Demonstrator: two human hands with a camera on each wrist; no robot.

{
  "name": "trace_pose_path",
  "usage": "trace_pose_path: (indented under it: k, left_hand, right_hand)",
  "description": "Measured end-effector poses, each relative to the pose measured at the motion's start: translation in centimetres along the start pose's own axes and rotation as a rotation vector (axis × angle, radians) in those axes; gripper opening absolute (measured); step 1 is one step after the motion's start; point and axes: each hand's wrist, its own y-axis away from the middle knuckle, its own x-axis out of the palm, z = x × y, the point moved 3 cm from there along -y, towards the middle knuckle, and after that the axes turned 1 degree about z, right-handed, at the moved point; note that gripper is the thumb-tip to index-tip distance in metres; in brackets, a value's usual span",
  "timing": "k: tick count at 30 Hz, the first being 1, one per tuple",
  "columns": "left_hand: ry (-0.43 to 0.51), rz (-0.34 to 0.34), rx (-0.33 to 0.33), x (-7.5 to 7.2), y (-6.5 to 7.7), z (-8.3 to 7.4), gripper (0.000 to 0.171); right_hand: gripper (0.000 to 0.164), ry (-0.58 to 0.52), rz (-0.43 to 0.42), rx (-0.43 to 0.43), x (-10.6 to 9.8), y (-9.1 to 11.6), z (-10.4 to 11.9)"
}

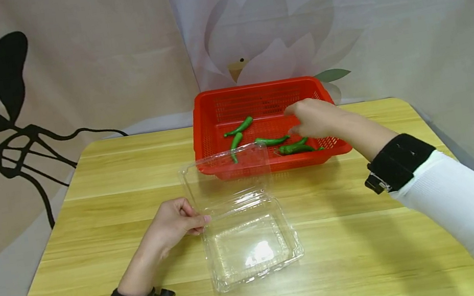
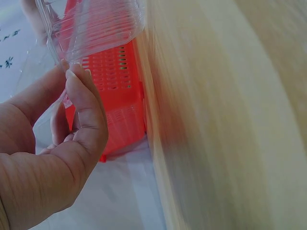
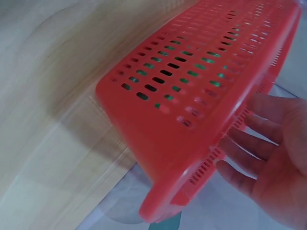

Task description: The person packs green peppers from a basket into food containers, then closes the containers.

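My left hand pinches the left edge of a clear plastic clamshell box, near its hinge. The box stands open, its lid tilted up and overlapping the basket's front in the head view. In the left wrist view, thumb and fingertips meet on the plastic edge. My right hand reaches over the red plastic basket, fingers spread and slightly bent, with nothing seen in its grasp. Several green chili peppers lie in the basket; one pepper is just left of that hand.
The basket, with slotted walls, sits at the back of the wooden table. Right behind it hangs a pale cloth with printed flowers and leaves. Each wrist wears a black strap.
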Motion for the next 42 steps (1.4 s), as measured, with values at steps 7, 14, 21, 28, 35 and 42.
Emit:
trace_pose_path:
  k: [7,14,21,28,35,42]
  left_hand:
    - [0.005,0.001,0.002,0.0,0.0,0.0,0.029]
    - [0.008,0.000,0.009,0.0,-0.1,-0.1,0.028]
    - [0.012,-0.005,-0.002,-0.1,-0.2,0.0,0.028]
    - [0.032,0.001,0.008,-0.1,-0.1,0.0,0.027]
    - [0.048,0.006,0.003,-0.2,-0.1,0.0,0.027]
    - [0.053,-0.001,-0.003,-0.3,-0.1,0.0,0.028]
  right_hand:
    - [0.051,0.108,0.124,-0.003,1.3,-1.6,0.0]
    - [0.047,0.120,0.215,0.004,2.5,-2.3,-0.2]
    - [0.036,0.190,0.238,-0.020,3.4,-2.5,0.1]
    - [0.015,0.301,0.232,-0.051,4.2,-2.6,0.5]
    - [0.018,0.349,0.187,-0.094,4.5,-2.6,0.7]
    - [0.019,0.303,0.153,-0.084,3.6,-3.0,0.5]
